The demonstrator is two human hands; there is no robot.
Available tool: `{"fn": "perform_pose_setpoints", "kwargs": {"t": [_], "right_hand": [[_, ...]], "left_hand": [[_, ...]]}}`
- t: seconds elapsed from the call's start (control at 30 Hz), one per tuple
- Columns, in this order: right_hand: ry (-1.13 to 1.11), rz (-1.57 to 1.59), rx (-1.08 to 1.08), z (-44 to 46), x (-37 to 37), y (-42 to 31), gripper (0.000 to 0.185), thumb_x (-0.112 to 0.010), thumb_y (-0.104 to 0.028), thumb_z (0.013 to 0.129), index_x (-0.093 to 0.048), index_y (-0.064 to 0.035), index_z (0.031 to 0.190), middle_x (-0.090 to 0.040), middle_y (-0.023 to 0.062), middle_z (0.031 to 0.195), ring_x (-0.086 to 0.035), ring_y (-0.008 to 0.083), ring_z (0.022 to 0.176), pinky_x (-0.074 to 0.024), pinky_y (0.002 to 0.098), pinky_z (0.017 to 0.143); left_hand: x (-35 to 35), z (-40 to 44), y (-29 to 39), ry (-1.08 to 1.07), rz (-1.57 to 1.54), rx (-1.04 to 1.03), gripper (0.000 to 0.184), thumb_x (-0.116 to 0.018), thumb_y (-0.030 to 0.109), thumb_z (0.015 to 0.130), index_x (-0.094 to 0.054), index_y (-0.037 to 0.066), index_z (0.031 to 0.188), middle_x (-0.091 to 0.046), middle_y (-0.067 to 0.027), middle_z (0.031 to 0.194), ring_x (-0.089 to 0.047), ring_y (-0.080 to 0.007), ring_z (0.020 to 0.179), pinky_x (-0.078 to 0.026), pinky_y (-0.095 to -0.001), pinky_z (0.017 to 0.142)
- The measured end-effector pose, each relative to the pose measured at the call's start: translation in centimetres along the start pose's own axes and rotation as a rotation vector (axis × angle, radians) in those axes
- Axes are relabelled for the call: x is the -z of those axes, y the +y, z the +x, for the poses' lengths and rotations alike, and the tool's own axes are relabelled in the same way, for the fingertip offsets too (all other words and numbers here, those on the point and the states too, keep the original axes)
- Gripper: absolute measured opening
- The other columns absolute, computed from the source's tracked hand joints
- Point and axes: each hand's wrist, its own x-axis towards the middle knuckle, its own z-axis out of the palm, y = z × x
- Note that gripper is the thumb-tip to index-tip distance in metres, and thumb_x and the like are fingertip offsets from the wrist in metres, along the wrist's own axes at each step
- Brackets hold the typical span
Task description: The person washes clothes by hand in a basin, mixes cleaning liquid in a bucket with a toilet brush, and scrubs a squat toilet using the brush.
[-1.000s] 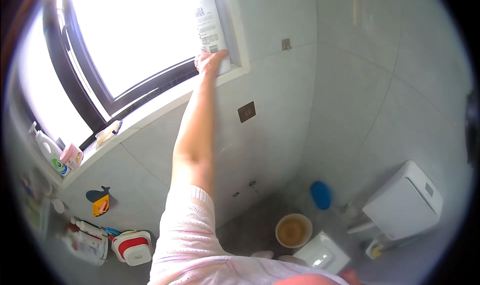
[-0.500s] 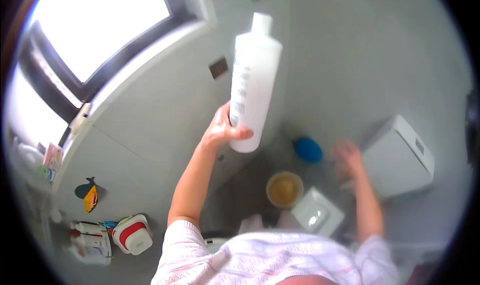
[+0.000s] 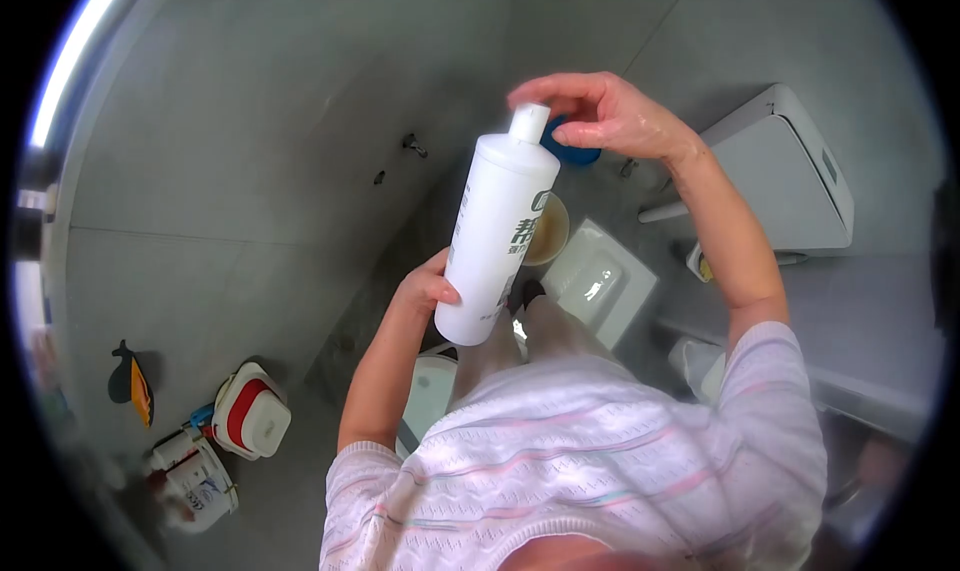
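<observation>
- Fingers of the left hand [image 3: 426, 287]: wrapped round the lower part of the bottle [image 3: 492, 241]; its weight appears to be borne there alone.
- Fingers of the right hand [image 3: 628, 117]: parted and half curled about the cap [image 3: 530, 123], thumb on one side, forefinger beyond; whether the cap is touched cannot be told.
- Bottle: held in front of the body, slightly tilted, cap uppermost. Cap seated on the neck; no liquid is seen leaving.
- Bucket [image 3: 561, 228]: partly hidden behind the bottle in this view, beside the white pan [image 3: 638, 289]. Blue object [image 3: 577, 155] partly covered by the right hand.
- Risk, slip: shiny, wet-looking patches are noted on the right hand; if the left palm is also wet, the smooth bottle could be lost from its low hold.
- Risk, tipping: with the grip set so low, the top could be swung aside by a push or twist at the cap.
- Risk, spill: if the cap is loosened while the bottle is tilted or squeezed, contents could be spilled onto the shoe [image 3: 532, 292].
</observation>
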Motion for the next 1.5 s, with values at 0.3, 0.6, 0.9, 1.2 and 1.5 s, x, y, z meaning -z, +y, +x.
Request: {"fn": "perform_pose_setpoints", "kwargs": {"t": [0.3, 0.6, 0.9, 1.2, 1.5], "right_hand": [[0.042, -0.797, 0.029, -1.6, -0.4, -1.0, 0.039, -0.052, -0.002, 0.072, -0.054, -0.0088, 0.110, -0.060, 0.0078, 0.099, -0.058, 0.0196, 0.086, -0.0458, 0.0287, 0.078], [-0.018, -1.274, 0.331, -3.4, -1.8, -1.4, 0.035, -0.051, 0.000, 0.069, -0.047, 0.0005, 0.104, -0.058, 0.0105, 0.086, -0.056, 0.0237, 0.071, -0.0418, 0.0317, 0.075], [-0.020, -1.326, 0.333, -4.3, -2.8, -1.6, 0.019, -0.052, -0.002, 0.069, -0.051, -0.0004, 0.089, -0.051, 0.0083, 0.072, -0.053, 0.0212, 0.066, -0.0442, 0.0326, 0.066], [-0.289, -0.760, 0.164, -3.0, -2.5, -0.4, 0.023, -0.049, 0.006, 0.067, -0.057, -0.0020, 0.087, -0.058, 0.0110, 0.082, -0.056, 0.0281, 0.075, -0.0452, 0.0354, 0.065], [0.273, -0.428, -0.202, -7.5, -0.9, 10.3, 0.034, -0.044, -0.003, 0.075, -0.053, -0.0011, 0.107, -0.058, 0.0067, 0.099, -0.057, 0.0125, 0.081, -0.0446, 0.0250, 0.075]], "left_hand": [[-0.7, 1.0, -3.1, -0.367, -0.533, 0.124, 0.081, -0.068, 0.042, 0.052, -0.043, -0.007, 0.111, -0.052, -0.0204, 0.097, -0.058, -0.0346, 0.072, -0.049, -0.0403, 0.058], [-1.4, 1.0, -2.6, -0.521, -0.680, 0.261, 0.081, -0.066, 0.039, 0.055, -0.038, -0.009, 0.114, -0.050, -0.0231, 0.098, -0.058, -0.0370, 0.075, -0.050, -0.0447, 0.059], [-0.5, 0.9, -2.2, -0.500, -0.658, 0.343, 0.080, -0.068, 0.033, 0.053, -0.039, -0.007, 0.116, -0.050, -0.0236, 0.098, -0.057, -0.0368, 0.073, -0.049, -0.0444, 0.058], [1.5, -1.4, -1.5, -0.296, -0.448, 0.445, 0.080, -0.069, 0.024, 0.053, -0.036, -0.008, 0.119, -0.050, -0.0260, 0.096, -0.055, -0.0393, 0.079, -0.047, -0.0470, 0.064], [8.3, -5.4, -2.3, 0.093, 0.120, 0.481, 0.079, -0.074, 0.017, 0.049, -0.041, -0.003, 0.118, -0.054, -0.0147, 0.106, -0.054, -0.0257, 0.096, -0.041, -0.0367, 0.085]]}}
